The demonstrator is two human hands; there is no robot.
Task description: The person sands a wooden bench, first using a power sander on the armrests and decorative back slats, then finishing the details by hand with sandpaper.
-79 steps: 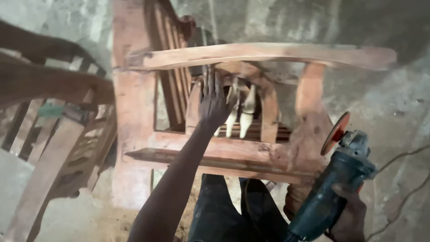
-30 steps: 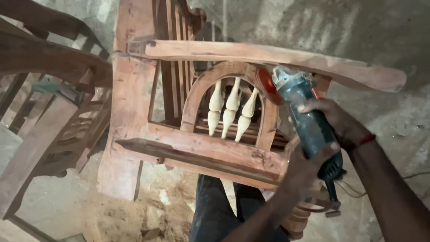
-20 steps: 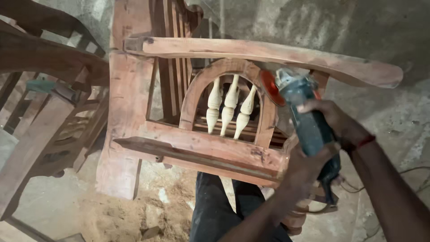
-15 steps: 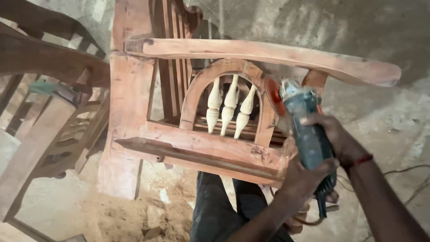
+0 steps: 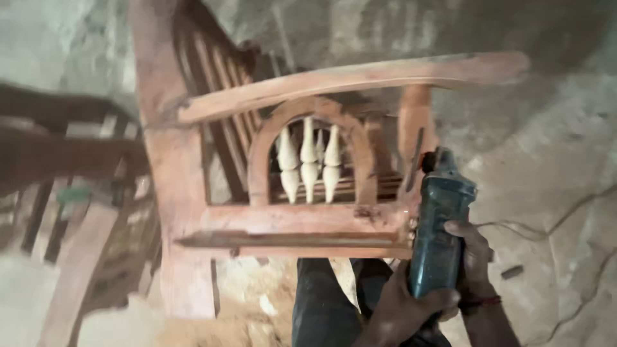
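From the head camera, a blue-green angle grinder [image 5: 440, 225] stands nearly upright at the right, its head against the right front post of a reddish wooden chair [image 5: 289, 222]. The chair has a curved armrest [image 5: 353, 77] and an arched side panel with three pale turned spindles [image 5: 310, 164]. The right hand [image 5: 474, 257] wraps its fingers around the grinder's body from the right; the left hand [image 5: 402, 308] grips its lower end from below. A thin cable [image 5: 553, 225] crosses the dusty floor [image 5: 553, 160] farther right.
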